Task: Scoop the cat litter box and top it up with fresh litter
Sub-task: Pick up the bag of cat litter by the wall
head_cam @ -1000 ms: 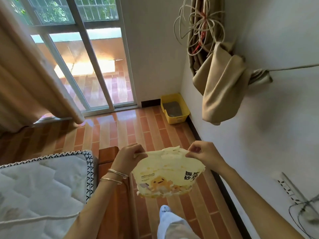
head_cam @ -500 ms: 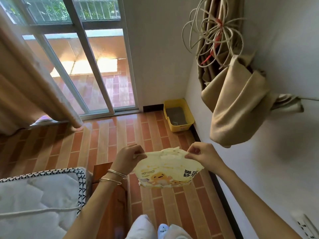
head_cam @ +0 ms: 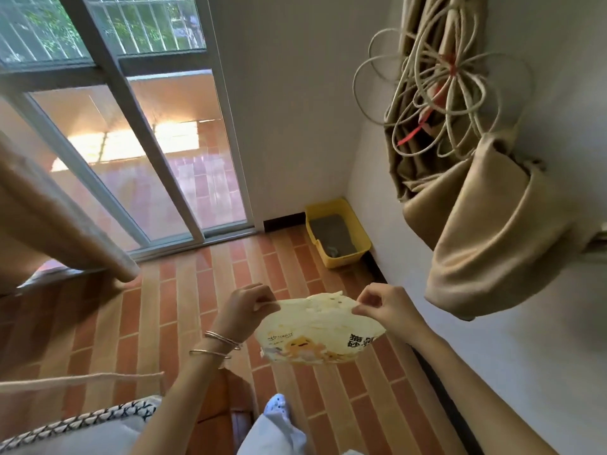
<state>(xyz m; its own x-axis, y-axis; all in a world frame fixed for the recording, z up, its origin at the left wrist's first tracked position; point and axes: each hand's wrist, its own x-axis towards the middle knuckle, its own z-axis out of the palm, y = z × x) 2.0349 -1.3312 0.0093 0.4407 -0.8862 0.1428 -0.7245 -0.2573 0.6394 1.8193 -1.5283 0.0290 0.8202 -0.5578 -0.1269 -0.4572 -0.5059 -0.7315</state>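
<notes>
Yellow litter bag [head_cam: 320, 333] is pinched at its top corners by your left hand [head_cam: 248, 307] and right hand [head_cam: 382, 307]; pull unevenly and litter could spill short of the far litter box [head_cam: 338, 236].

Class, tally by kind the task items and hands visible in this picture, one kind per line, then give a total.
Hands: 2, left hand and right hand
Litter bags: 1, yellow litter bag pinched by both hands
Litter boxes: 1, yellow litter box in the corner
Total: 4

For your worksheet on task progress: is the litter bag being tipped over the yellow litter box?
No, both hands hold the litter bag well short of the litter box.
</notes>
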